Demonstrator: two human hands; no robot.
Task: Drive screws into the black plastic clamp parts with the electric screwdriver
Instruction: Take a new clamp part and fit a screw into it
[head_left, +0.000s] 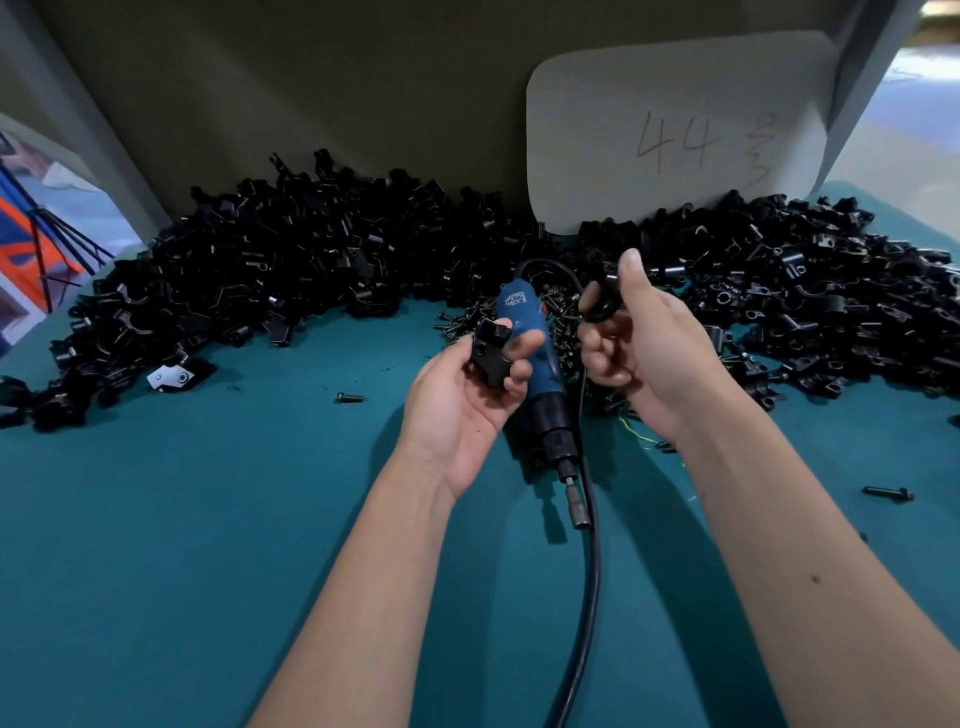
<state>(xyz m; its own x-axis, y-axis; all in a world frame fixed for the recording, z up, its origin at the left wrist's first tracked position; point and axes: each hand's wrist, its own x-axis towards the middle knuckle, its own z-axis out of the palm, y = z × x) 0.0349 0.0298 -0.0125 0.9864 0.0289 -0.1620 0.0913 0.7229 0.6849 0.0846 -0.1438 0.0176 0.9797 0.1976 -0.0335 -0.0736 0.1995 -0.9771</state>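
The left hand (467, 395) grips a black clamp (490, 357), fingers curled round it, above the teal tabletop (208, 519). The right hand (639, 353) pinches a ring-shaped part (602, 304) between thumb and fingers. The blue screwdriver (535, 374) lies on the tabletop between the hands, bit toward the person, its cord (589, 571) running beside it. A heap of clamps (311, 260) lines the back; loose screws (349, 398) lie near

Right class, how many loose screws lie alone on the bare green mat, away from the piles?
2: one screw left of the left hand, another at far right. More may hide in the piles.
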